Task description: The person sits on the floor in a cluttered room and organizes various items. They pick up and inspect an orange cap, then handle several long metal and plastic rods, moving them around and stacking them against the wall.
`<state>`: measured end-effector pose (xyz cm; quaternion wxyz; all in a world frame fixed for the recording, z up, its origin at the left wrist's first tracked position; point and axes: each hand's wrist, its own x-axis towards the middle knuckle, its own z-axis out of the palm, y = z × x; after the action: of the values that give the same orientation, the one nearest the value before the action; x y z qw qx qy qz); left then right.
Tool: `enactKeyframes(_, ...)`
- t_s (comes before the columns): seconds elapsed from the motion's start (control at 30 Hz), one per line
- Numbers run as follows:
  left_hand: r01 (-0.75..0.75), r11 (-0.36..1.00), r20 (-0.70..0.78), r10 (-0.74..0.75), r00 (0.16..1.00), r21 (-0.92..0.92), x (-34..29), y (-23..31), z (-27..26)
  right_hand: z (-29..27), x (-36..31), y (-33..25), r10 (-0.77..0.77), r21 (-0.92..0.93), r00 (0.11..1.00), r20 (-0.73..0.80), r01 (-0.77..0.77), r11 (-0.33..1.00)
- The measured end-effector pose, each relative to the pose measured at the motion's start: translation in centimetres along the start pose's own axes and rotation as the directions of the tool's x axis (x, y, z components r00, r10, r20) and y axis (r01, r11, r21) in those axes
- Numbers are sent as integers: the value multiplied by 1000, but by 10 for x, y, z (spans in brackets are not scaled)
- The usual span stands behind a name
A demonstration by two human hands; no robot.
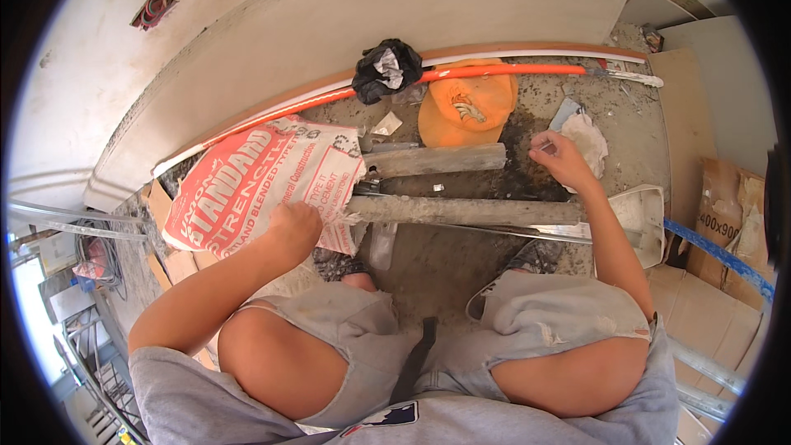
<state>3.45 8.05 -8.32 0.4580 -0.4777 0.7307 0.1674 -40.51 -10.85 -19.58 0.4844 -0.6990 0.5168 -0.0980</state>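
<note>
A red and white paper cement bag [247, 173] lies flattened at the left. My left hand [294, 235] is closed on its near edge, with the fingers mostly hidden from above. My right hand [564, 161] is raised at the right, its fingers curled together; a small greyish bit shows between them, too small to name. Just beside that hand is a crumpled whitish cloth or paper [589, 138]. Two dusty grey bars, a shorter one [445, 160] and a longer one [470, 211], lie crosswise between my hands; the longer reaches from the bag's torn edge toward my right forearm.
Beyond the bars, an orange cap [470, 103] lies on the dirty floor beneath an orange pole [527, 70]. A crumpled black plastic bag [387, 70] sits against the pole. To the right are a whitish bucket [647, 218] on its side and cardboard boxes [713, 214]. A wall board [412, 0] stands behind.
</note>
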Motion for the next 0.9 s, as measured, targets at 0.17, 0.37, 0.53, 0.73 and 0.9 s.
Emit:
enactKeyframes(0.17,35,972,-176,-78,981,-233,-8,-23,-32,-19,-21,-12,2,-82,995,101,6,997)
enactKeyframes(0.37,97,867,-90,-161,983,-489,-23,-60,-54,-84,-78,-131,29,79,994,-102,-21,997)
enactKeyframes(0.53,4,928,49,16,999,-372,-35,-62,-68,-84,-137,-221,146,312,989,2,-139,940)
enactKeyframes(0.73,39,860,8,-40,999,-509,-56,-118,-92,-52,-210,-259,178,215,973,147,-207,954)
enactKeyframes(0.9,-5,792,-94,-66,993,-610,-76,-134,-51,-47,-281,-250,553,197,831,55,-552,810)
